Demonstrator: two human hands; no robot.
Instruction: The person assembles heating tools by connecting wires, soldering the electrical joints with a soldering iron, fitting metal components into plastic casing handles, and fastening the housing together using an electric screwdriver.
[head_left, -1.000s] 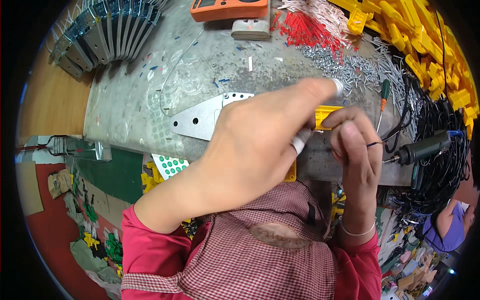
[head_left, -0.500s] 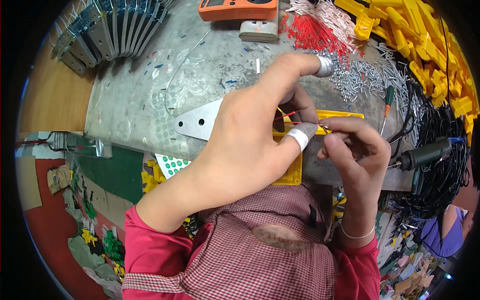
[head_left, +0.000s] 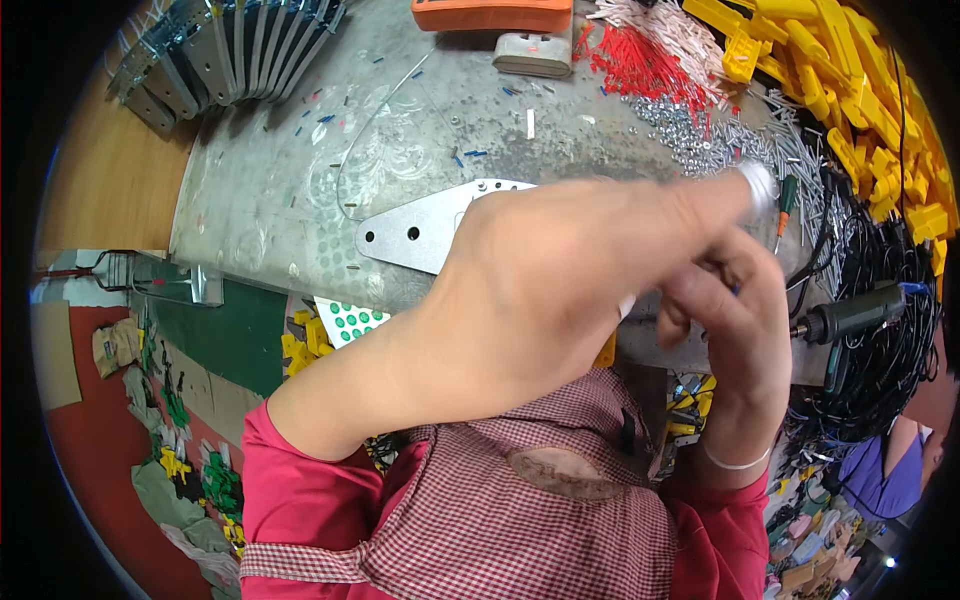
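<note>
My left hand (head_left: 570, 260), smeared by motion, reaches across to the right above the table. White tape wraps the tip of its index finger (head_left: 760, 188); its other fingers and thumb are mostly hidden beneath it. Close beside it, my right hand (head_left: 750, 310) is closed with curled fingers. A tiny blue bit shows at those fingers, but what they hold is too small to name. Partly under my left hand lies a grey tapered metal plate (head_left: 390, 235) with round holes. Only a sliver of a yellow plastic part (head_left: 606, 352) shows below the left hand.
Piles of red (head_left: 640, 75) and white small leads, metal screws (head_left: 790, 140) and yellow plastic housings (head_left: 850, 70) crowd the far right. A screwdriver (head_left: 786, 205) and a dark power driver (head_left: 855, 310) lie right of my hands. Metal brackets (head_left: 215, 55) stand far left.
My left hand has swung right and over toward my right hand, hiding the thin red wires seen before. My right hand has shifted slightly right, its fingers more curled.
</note>
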